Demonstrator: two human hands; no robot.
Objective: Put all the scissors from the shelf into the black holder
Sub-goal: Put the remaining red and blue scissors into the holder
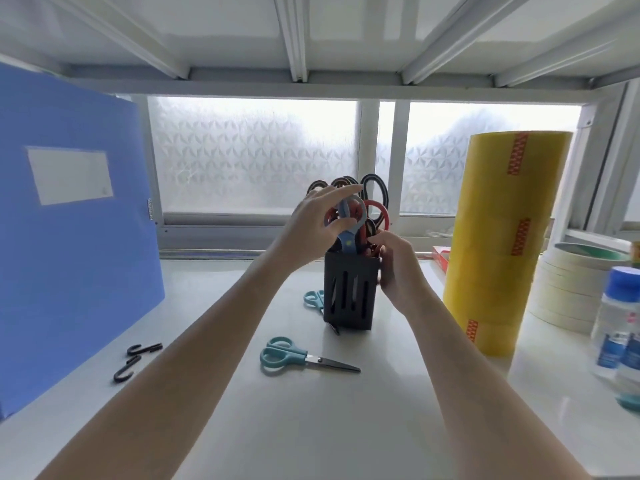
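Lowering blue-handled scissors (348,225) into the black holder (349,289), the left hand (313,220) pinches their handles while the right hand (398,268) clasps the holder's side; next, fetch the teal scissors (294,355) lying on the shelf (311,427).

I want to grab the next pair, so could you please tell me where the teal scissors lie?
The teal scissors lie flat on the white shelf, centre of the head view, just in front of the black holder.

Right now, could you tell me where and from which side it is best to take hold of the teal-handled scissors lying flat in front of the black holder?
Grip the teal-handled scissors by the teal plastic loops at their left end, coming from above. They lie flat on the white shelf with closed blades pointing right, so the thick loops probably give the safest hold.
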